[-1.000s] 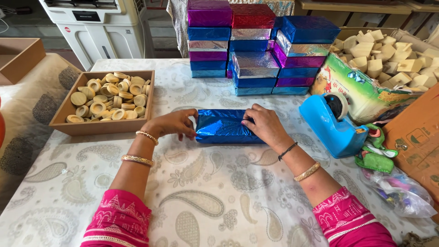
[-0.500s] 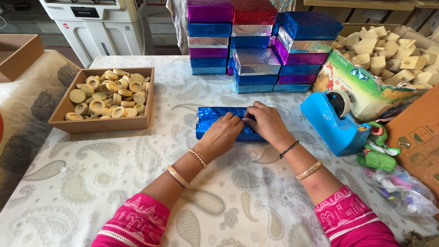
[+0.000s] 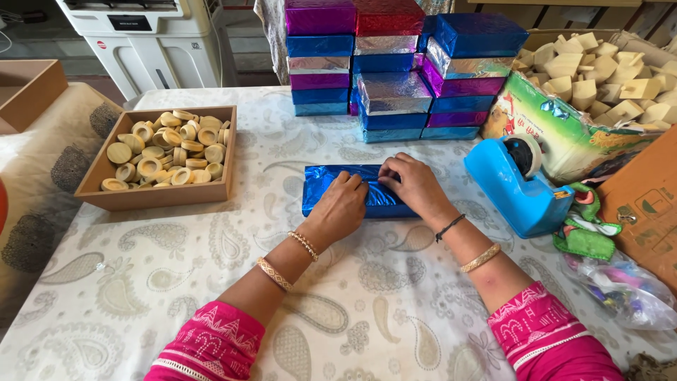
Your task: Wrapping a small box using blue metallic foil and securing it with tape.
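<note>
- A flat box wrapped in shiny blue foil point(image 3: 331, 185) lies on the worktop point(image 3: 176, 282) near its middle, just in front of the person, long side running left to right.
- The left hand point(image 3: 343, 206) lies palm down on the middle of the box, fingers curled onto the foil; its grip is pressed flat on the wrapping rather than closed around anything.
- The right hand point(image 3: 416, 185) rests on the right part of the box, fingertips touching those of the left hand and nipping a fold of foil at the top of the box; whether the foil is truly pinched or only pressed down cannot be told.
- Both wrists wear gold bangles, and the sleeves are bright pink.
- A blue tape dispenser point(image 3: 518, 187) stands just to the right of the box, close to the right forearm.
- A wooden tray of round pale wooden rings point(image 3: 163, 156) sits to the left, well apart from the hands.
- A stack of foil-wrapped boxes point(image 3: 402, 67) in blue, purple, red and silver stands behind the blue box at the far edge of the worktop.
- At the far right, an open printed bag of pale wooden blocks point(image 3: 599, 77) leans beside a brown carton point(image 3: 645, 212).
- The worktop carries a white cloth with a grey paisley pattern.
</note>
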